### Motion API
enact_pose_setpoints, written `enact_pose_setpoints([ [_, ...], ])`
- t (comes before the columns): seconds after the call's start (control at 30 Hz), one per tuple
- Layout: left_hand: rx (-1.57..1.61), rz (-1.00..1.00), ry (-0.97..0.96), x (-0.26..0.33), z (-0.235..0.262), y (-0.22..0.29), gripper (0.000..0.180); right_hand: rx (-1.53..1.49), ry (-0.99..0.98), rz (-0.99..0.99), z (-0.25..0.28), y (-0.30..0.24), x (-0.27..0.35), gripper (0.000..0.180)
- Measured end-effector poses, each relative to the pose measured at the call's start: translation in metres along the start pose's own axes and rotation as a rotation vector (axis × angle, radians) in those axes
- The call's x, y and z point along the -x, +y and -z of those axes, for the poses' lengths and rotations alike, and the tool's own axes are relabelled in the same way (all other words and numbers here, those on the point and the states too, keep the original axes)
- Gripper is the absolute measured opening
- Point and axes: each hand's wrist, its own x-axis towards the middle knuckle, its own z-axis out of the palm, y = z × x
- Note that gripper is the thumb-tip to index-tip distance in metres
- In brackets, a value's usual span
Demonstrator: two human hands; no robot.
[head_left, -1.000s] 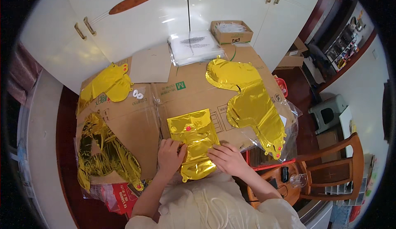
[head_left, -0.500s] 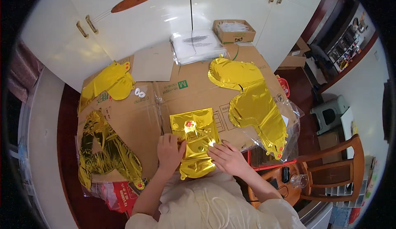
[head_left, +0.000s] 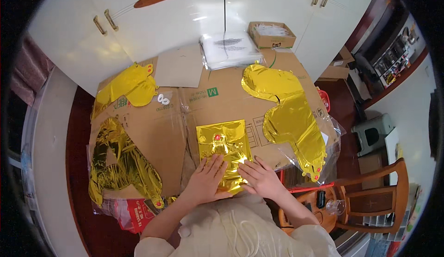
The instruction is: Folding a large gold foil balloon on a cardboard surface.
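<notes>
A folded gold foil balloon [head_left: 225,147] lies on the flattened brown cardboard [head_left: 203,106] in front of me. My left hand [head_left: 206,179] lies flat on its lower left part, fingers spread. My right hand [head_left: 260,178] presses flat on its lower right edge. Neither hand grips anything. A large flat gold foil balloon [head_left: 289,113] lies to the right on the cardboard. Another gold balloon [head_left: 121,167] lies at the left, and a third [head_left: 127,86] sits at the far left.
White cabinet doors [head_left: 194,7] stand behind the table. A stack of clear plastic bags [head_left: 230,49] and a small open carton [head_left: 270,34] sit at the far edge. A wooden chair [head_left: 370,197] and a round stool [head_left: 319,208] stand at the right. Red packaging [head_left: 132,210] lies at lower left.
Both hands slid a little up and inward over the folded balloon and now lie flatter on it. The view shifted slightly.
</notes>
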Motion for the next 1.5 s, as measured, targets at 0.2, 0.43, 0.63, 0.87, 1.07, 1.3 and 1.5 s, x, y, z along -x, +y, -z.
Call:
enact_pose_setpoints([
  [0.2,-0.018,-0.005,-0.006,0.001,-0.002,-0.002,0.098,-0.072,-0.064,0.014,0.010,0.003,0.001,0.064],
  [0.43,0.034,-0.074,-0.086,0.009,0.028,-0.020,0.099,0.209,-0.068,0.179,0.005,0.016,0.007,0.056],
  [0.63,-0.027,-0.037,-0.153,0.047,0.036,-0.044,0.102,0.113,0.042,0.159,-0.002,0.016,0.006,0.052],
  [0.87,-0.087,-0.025,-0.137,0.057,0.025,-0.036,0.085,0.118,0.056,0.177,-0.001,0.017,0.005,0.047],
  [1.07,-0.010,-0.055,0.071,0.056,0.016,-0.033,0.071,0.054,0.152,0.161,-0.001,0.018,0.000,0.036],
  [1.3,-0.013,-0.152,0.258,0.036,0.002,-0.020,0.051,-0.066,0.162,0.108,0.002,0.019,-0.006,0.027],
  [1.5,0.172,-0.053,0.402,0.025,-0.006,-0.025,0.032,-0.188,0.119,0.030,-0.001,0.024,-0.006,0.031],
])
